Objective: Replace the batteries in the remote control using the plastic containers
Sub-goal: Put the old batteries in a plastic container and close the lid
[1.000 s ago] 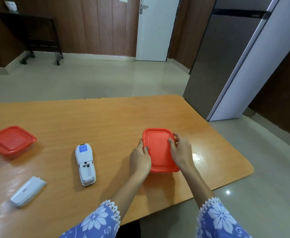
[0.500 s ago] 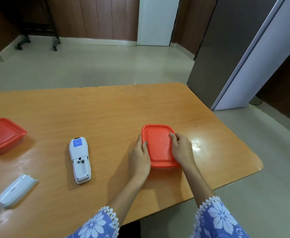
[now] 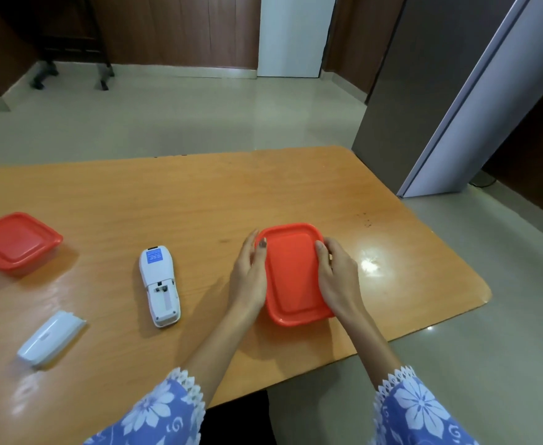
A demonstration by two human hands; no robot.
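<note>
Both hands are on the red box (image 3: 294,274) near the front edge of the table (image 3: 167,200). The left hand (image 3: 247,277) lies flat along the box's left side, fingers together, with the thumb hooked over the lid's rim. The right hand (image 3: 339,281) presses on the right side, and its thumb lies on top of the lid. So the hands squeeze the box from both sides. A second ago the right fingers curled over the far corner of the lid, but now that hand has slid back along the side. The box has not moved on the table and the lid is still on, flat and shut.

I think the person is trying to find a good spot to pop the lid off, and has not got it open yet. What is inside the box cannot be seen.

The remote (image 3: 160,284) lies on its face to the left of the hands, apart from them. Its back is open and the battery slot looks empty. The white cover (image 3: 50,340) lies further left, near the front edge. Another red box (image 3: 14,240) with its lid on sits far to the left. So the old batteries look to be out, and new ones are not in yet
</note>
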